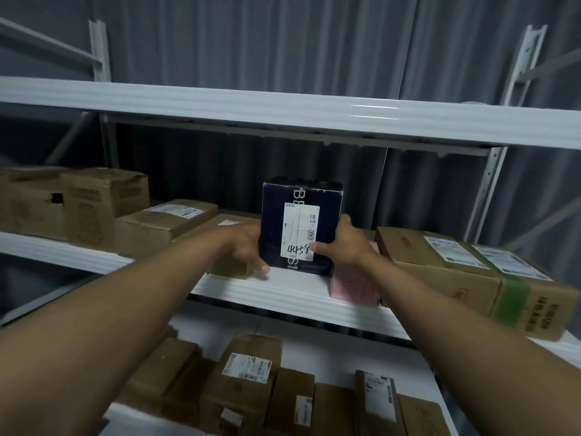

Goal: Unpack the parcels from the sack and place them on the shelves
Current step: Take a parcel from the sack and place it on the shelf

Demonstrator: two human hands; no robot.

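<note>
A dark navy box [300, 228] stands upright on the middle shelf [283, 291] of a white metal rack, close to the shelf's front edge. On its near face is a white shipping label [299, 232] with a barcode and the handwritten number 4458; pale lettering runs down the face behind the label.

The left hand [248, 247] grasps the box's left side, thumb low by the bottom corner, the other fingers hidden behind the box. The right hand [342, 243] grasps the right side, its thumb pressed on the label's lower right corner and its fingers wrapped round the right edge.

Just left of the box, touching the left hand, lies a low brown carton [226, 247]; farther left sit a flat carton with a label [163, 225] and a taller dented carton [103, 202]. Just right of the box, under the right wrist, lies a pink parcel [353, 284]; beyond it rests a long brown carton with green tape [478, 278].

Above the box runs the upper shelf beam [283, 111]. Below it, the lower shelf [330, 350] carries a row of brown labelled cartons [248, 372]. Behind the rack hangs a grey corrugated wall [283, 42].
</note>
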